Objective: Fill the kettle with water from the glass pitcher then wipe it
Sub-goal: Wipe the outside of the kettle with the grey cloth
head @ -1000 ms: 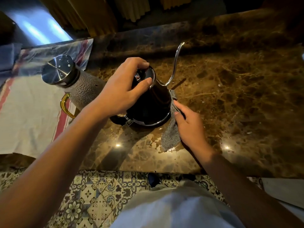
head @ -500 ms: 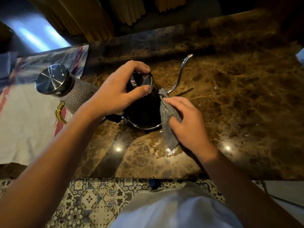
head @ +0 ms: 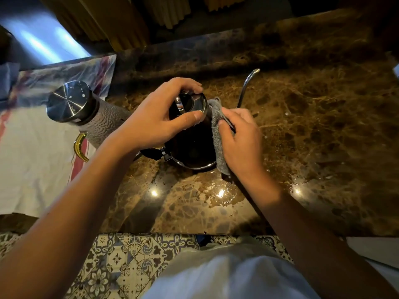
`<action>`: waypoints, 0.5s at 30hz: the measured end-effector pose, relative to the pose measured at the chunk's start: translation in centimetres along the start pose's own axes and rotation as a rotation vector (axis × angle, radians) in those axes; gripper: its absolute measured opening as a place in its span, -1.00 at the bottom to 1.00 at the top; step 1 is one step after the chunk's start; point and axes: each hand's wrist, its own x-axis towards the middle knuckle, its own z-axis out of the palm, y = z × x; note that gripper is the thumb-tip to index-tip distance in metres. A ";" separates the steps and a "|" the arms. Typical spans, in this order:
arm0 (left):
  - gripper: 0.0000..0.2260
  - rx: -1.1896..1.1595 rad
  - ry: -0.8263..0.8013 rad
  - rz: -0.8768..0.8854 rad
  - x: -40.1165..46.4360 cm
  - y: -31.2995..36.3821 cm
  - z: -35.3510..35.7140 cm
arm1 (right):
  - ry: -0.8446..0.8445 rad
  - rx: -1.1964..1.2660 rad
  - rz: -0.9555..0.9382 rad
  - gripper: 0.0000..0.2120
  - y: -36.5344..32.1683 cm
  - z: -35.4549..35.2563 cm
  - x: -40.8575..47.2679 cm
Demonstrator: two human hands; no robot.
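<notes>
On the brown marble counter (head: 302, 137) the black kettle (head: 192, 147) stands between both hands; the left hand (head: 155, 124) grips its lid, the right hand (head: 241, 139) presses a grey cloth (head: 217, 130) against its side, probably flat-fingered; the pitcher (head: 86, 113) stands just left

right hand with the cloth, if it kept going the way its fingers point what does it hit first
The right hand points left and slightly away, with the grey cloth already pressed on the kettle side. It would probably meet the kettle body at once, then the left hand gripping the lid.
</notes>
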 end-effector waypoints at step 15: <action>-0.65 0.005 0.037 0.000 0.0 0.3 0.3 | 0.000 0.032 -0.029 -0.74 -2.3 -0.6 0.1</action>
